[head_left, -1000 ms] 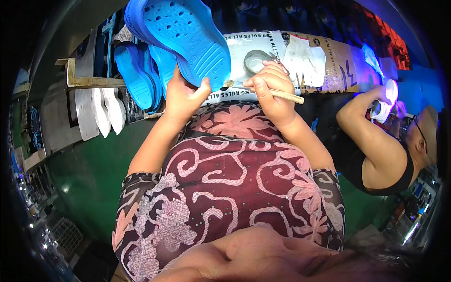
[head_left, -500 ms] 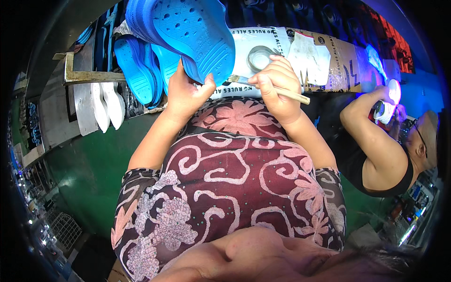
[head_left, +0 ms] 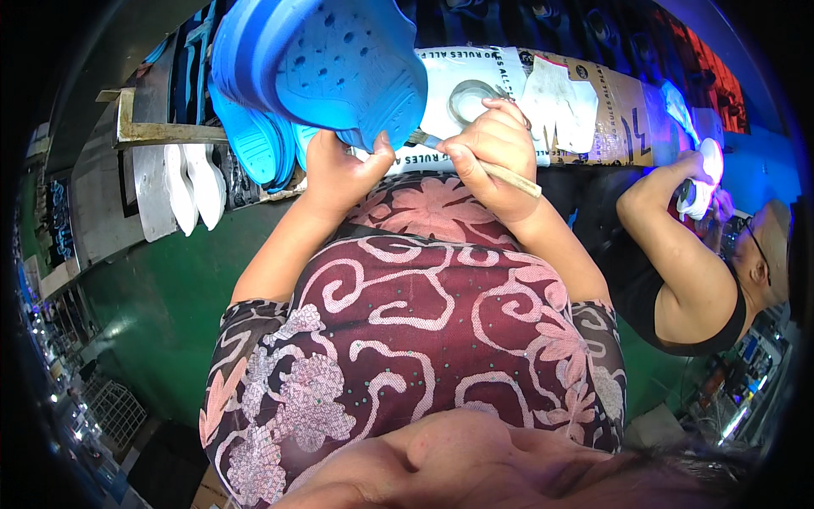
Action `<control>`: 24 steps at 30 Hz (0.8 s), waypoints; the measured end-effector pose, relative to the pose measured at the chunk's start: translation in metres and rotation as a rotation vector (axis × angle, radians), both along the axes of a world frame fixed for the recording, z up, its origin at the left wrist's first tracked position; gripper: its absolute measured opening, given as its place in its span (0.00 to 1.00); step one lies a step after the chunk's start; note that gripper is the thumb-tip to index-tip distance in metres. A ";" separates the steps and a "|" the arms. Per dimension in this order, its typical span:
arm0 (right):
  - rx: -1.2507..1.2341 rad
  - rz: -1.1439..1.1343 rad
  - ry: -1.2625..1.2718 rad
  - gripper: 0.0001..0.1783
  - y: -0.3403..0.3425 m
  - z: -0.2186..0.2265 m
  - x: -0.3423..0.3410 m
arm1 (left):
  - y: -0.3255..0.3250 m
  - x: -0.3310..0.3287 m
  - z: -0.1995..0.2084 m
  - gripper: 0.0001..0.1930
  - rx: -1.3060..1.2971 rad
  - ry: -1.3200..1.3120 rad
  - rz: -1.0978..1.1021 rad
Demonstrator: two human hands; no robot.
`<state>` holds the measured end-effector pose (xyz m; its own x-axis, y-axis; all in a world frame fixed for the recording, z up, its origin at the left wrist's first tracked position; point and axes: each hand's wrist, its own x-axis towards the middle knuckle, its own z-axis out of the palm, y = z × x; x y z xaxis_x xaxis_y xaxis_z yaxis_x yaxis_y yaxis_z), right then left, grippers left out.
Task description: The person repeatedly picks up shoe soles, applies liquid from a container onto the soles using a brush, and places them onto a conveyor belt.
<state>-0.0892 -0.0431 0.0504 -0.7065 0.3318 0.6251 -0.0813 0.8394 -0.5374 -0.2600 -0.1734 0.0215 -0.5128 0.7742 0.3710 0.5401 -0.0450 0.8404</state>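
My left hand (head_left: pixel 341 176) grips the near end of a bright blue shoe sole (head_left: pixel 352 72), its thumb on the edge. The sole is tilted up, with small holes on its face and a ridged side wall at the left. My right hand (head_left: pixel 492 161) is closed around a flat brush (head_left: pixel 515 180) with a pale wooden handle. The brush's bristles are close to the sole's right edge; whether they touch it I cannot tell. Just beyond my right hand stands a round clear cup (head_left: pixel 469 103). More blue soles (head_left: pixel 259 153) lie to the left of the held one.
White and brown printed sheeting (head_left: pixel 623 127) covers the work surface, with a torn white paper (head_left: pixel 561 102) on it. White soles (head_left: pixel 203 182) rest at left beside a metal bracket (head_left: pixel 136 129). Dark shoe parts line the back. At right, a co-worker (head_left: pixel 678 229) handles a white shoe (head_left: pixel 702 182).
The held sole has tilted and shifted slightly left, showing more of its side wall. My right hand and the brush have moved slightly left.
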 end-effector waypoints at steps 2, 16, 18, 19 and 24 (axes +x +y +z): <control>0.001 -0.012 0.023 0.09 0.000 -0.005 0.000 | 0.001 0.000 0.000 0.19 0.039 0.009 -0.013; -0.007 -0.005 0.040 0.13 -0.004 -0.002 0.000 | 0.008 0.006 0.005 0.11 0.053 0.136 -0.010; -0.049 -0.008 0.075 0.12 -0.004 -0.005 0.001 | 0.006 0.004 -0.005 0.11 0.048 0.184 0.015; -0.091 -0.013 0.110 0.11 -0.005 -0.006 0.001 | 0.006 0.002 -0.007 0.11 0.039 0.204 0.021; -0.167 -0.054 0.143 0.11 -0.002 -0.008 -0.001 | 0.005 -0.001 -0.006 0.11 -0.055 0.312 -0.021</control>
<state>-0.0899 -0.0450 0.0427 -0.5930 0.4736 0.6512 -0.1244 0.7452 -0.6552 -0.2607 -0.1680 0.0156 -0.3650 0.8063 0.4654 0.7715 -0.0178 0.6360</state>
